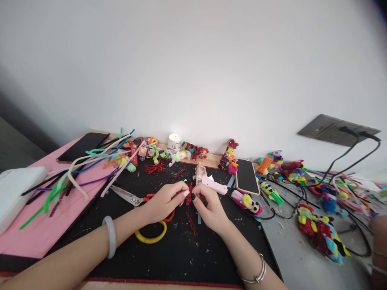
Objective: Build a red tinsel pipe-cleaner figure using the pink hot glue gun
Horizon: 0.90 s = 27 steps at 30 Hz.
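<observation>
Both my left hand (169, 199) and my right hand (209, 205) pinch a short piece of red tinsel pipe cleaner (189, 195) between thumb and fingers, close together over the black mat (169, 262). Another red tinsel piece (191, 224) lies just below them. Behind my right hand rests a pink glue gun (213, 184). Scissors (128, 196) with orange and yellow handles lie partly beneath my left hand and forearm. A pile of red tinsel bits (155, 167) sits farther back on the mat.
Loose pipe cleaners (87, 161) spread over a pink board (75, 201) at left. A paper cup (174, 143), a small figure (229, 155) and a phone (247, 176) stand or lie along the back. More figures (322, 233) and black cables (335, 161) are at right, beside another person's arm (379, 241).
</observation>
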Motion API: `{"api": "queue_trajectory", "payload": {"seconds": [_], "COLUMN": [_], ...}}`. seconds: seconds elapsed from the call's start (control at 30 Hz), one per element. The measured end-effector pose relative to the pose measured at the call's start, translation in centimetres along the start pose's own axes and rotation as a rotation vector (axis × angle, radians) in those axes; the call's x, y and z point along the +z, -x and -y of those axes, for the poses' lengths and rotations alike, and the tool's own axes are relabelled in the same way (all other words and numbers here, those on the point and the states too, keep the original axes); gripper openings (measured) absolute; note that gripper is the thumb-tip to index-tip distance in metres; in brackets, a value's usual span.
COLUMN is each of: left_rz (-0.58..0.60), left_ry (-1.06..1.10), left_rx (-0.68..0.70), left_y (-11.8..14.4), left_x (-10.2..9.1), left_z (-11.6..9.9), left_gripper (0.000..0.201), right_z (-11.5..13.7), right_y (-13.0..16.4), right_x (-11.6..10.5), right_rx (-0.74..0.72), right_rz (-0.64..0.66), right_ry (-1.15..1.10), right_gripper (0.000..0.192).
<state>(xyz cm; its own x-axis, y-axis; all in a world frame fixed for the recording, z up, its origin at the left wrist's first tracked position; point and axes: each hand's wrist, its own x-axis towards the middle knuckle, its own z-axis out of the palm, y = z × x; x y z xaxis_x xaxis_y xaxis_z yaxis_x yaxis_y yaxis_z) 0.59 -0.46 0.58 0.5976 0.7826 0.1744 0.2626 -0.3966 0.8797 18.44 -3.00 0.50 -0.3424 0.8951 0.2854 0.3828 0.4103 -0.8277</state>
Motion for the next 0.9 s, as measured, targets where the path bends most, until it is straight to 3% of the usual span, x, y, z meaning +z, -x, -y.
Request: {"api": "queue_trajectory", "payload": {"seconds": [0.23,0.4,0.9], "left_rz": [-0.032,0.007,0.036], "left_ry": [-0.029,-0.005,-0.039], "left_rx": [0.056,0.060,0.062], "left_y": [0.05,0.17,0.25], "left_x": [-0.09,-0.07,0.11], "left_z": [-0.19,-0.44,-0.15], "left_gripper": [0.020,0.022,0.023], "right_z": [-0.38,-0.34,-0.43], "right_y": [-0.21,-0.36,-0.30], "right_x": [-0.19,-0.18,-0.12], "right_rx": [0.080,0.127,0.159], "right_rz": [0.003,0.021,0.016], "right_ry": [-0.144,-0.284,-0.303], "right_gripper": [0.016,0.023,0.020]}}
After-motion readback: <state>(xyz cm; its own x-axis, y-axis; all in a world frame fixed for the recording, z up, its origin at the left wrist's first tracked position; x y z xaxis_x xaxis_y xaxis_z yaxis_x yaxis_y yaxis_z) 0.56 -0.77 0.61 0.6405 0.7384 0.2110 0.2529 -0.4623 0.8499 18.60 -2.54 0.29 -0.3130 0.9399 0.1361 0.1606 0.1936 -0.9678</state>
